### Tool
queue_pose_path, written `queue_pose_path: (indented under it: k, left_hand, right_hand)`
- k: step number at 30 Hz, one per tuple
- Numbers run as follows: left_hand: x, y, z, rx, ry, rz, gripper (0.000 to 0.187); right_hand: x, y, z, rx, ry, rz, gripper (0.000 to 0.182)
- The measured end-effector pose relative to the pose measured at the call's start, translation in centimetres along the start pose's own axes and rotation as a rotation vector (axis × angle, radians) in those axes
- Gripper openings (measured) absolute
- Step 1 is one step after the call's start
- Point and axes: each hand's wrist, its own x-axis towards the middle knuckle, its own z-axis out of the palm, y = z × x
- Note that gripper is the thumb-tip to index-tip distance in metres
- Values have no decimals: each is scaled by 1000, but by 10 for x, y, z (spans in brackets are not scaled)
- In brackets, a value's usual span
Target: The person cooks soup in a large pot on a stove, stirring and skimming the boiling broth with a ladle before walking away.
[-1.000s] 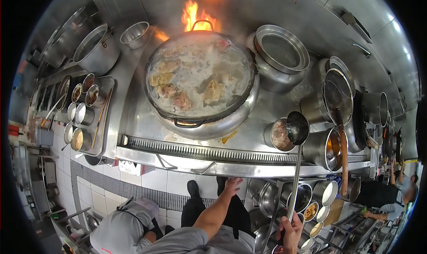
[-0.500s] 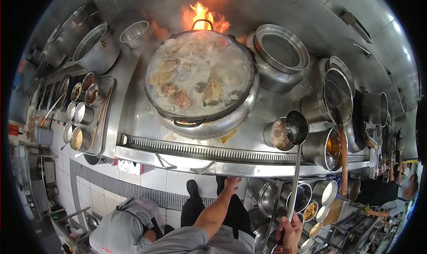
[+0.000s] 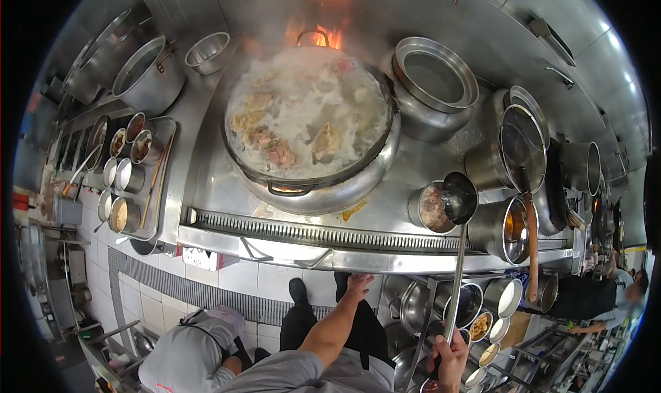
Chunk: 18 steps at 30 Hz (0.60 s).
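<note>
A large wok [image 3: 310, 118] of bubbling, foamy liquid with chunks of meat steams on the steel stove, with flames behind its far handle. Below the stove's front edge hangs my left hand [image 3: 359, 284], fingers apart and holding nothing. My right hand [image 3: 449, 357], at the lower right, is closed round the handle of a long ladle [image 3: 459, 199]. The ladle's dark bowl rests at the rim of a small metal pot [image 3: 430, 208] holding what looks like meat.
A strainer [image 3: 523, 142] and a pot of amber liquid [image 3: 515, 229] stand at the right. A tray [image 3: 165, 179] with small containers is at the left. A person in grey [image 3: 182, 355] bends low beside my legs; another person [image 3: 623, 293] is at far right.
The flames behind the wok have shrunk and the steam has shifted. The person at far right has moved slightly. Both my hands and the ladle are where they were.
</note>
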Motion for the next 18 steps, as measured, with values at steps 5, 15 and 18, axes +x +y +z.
queue_pose_path:
  k: [5, 15, 18]
  left_hand:
    - [-5, 1, 2, 1, -6, 12, 29]
    - [-15, 4, 4, 52, -30, 39, 32]
    - [-14, 3, 4, 60, -28, 31, 33]
  right_hand:
    - [0, -1, 0, -8, 1, 15, 41]
    - [2, 6, -5, -4, 1, 12, 44]
    - [3, 7, -6, -3, 1, 7, 44]
